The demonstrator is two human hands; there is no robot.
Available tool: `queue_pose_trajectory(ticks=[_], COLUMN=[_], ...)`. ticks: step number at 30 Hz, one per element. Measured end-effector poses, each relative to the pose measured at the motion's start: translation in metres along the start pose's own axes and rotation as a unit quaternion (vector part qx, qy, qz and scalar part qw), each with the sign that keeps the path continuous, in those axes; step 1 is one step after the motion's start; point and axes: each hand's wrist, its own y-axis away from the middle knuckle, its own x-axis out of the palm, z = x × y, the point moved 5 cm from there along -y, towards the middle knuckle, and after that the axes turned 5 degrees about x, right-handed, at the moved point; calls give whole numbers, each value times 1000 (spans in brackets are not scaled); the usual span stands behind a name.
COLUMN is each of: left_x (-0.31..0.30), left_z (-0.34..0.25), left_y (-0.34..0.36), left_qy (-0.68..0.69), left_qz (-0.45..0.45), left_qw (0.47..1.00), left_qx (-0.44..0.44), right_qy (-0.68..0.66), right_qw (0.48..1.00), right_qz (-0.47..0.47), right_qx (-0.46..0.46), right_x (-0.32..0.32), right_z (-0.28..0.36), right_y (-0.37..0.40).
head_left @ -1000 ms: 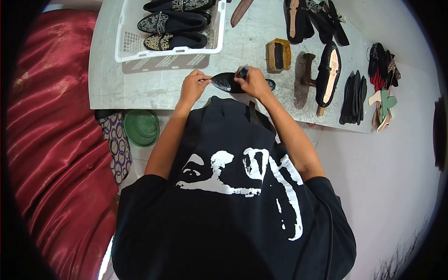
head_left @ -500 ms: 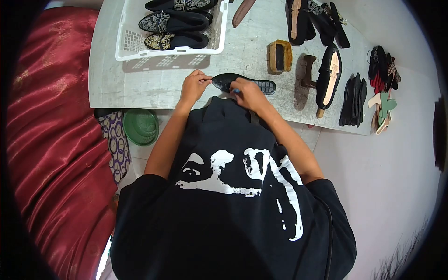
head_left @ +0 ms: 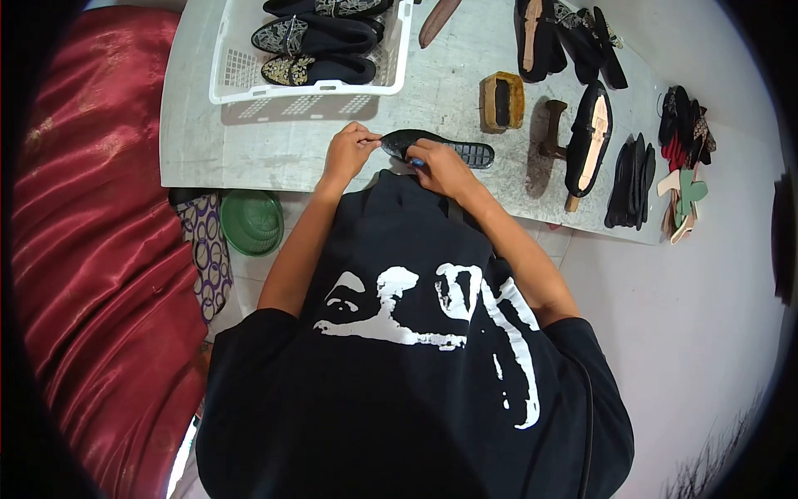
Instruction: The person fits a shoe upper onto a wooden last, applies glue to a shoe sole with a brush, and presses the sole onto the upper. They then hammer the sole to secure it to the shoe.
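Note:
A black shoe sole lies near the table's front edge, its wide end to the left and its ridged end to the right. My left hand pinches the tip of its left end between thumb and fingers. Over the sole's middle, my right hand is closed around a small tool with a blue end. The tool's working end is hidden under my fingers. Behind and to the right sits a yellowish container with something dark inside.
A white basket of black shoes stands at the back left of the table. On the right are a brown metal stand, an upturned shoe and several black soles. A green basin sits below the table.
My right hand has shifted very slightly left along the sole, and the blue end of the tool has tilted. My left hand keeps its pinch. The whole view has moved a little.

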Motion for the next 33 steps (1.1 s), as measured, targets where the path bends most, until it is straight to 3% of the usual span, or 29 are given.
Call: queue_pose_trajectory(ticks=[6, 9, 16, 21, 25, 28, 33], left_x=[-1, -1, -1, -1, -2, -1, -1], left_z=[-7, -5, -2, -3, -5, -1, 3], left_y=[-2, -2, -1, 0, -2, -2, -1], left_qy=[11, 12, 7, 7, 12, 15, 20], left_qz=[0, -3, -4, -6, 9, 11, 15], left_qw=[1000, 1000, 1000, 1000, 1000, 1000, 1000], left_qx=[0, -4, -2, 8, -2, -3, -3], right_qy=[-38, -16, 40, -63, -10, 24, 5], right_qw=[992, 992, 998, 994, 994, 997, 1000], right_qz=[-103, -105, -3, -60, -92, -52, 22], right_qx=[63, 63, -57, 63, 48, 52, -15], right_x=[-30, -31, -3, -21, -27, -18, -8], right_z=[-34, -29, 5, -34, -33, -20, -10], right_y=[-27, -26, 2, -26, -33, -21, -19])
